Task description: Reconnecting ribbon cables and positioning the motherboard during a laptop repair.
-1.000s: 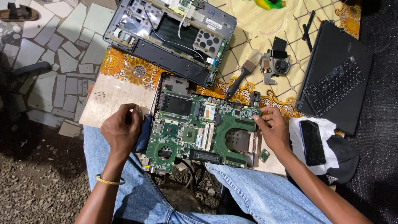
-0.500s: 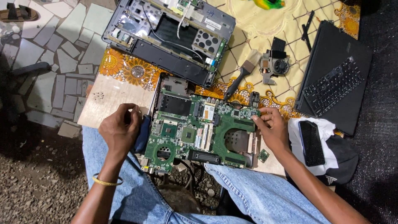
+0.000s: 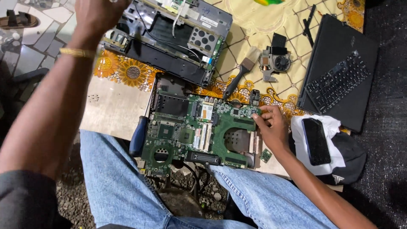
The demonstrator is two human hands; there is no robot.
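Note:
A green laptop motherboard (image 3: 199, 127) rests across my knees and a light board. My right hand (image 3: 273, 127) grips its right edge, fingertips on the upper right corner. My left hand (image 3: 99, 15) is raised high at the top of the view, over the left end of the opened laptop chassis (image 3: 169, 38). Its fingers are curled and partly cut off by the frame, so I cannot see whether it holds anything. A blue-handled screwdriver (image 3: 137, 135) lies against the motherboard's left edge, with no hand on it.
A brush (image 3: 241, 76) and a cooling fan (image 3: 275, 61) lie on the patterned cloth behind the board. A black laptop part with a keyboard (image 3: 339, 80) sits to the right. A dark phone (image 3: 316, 142) lies on a white cloth. A small green chip (image 3: 266, 155) lies near my right wrist.
My left hand has left the motherboard's left edge and risen up over the chassis. The blue-handled screwdriver now lies uncovered there. My right hand stays on the board's right edge.

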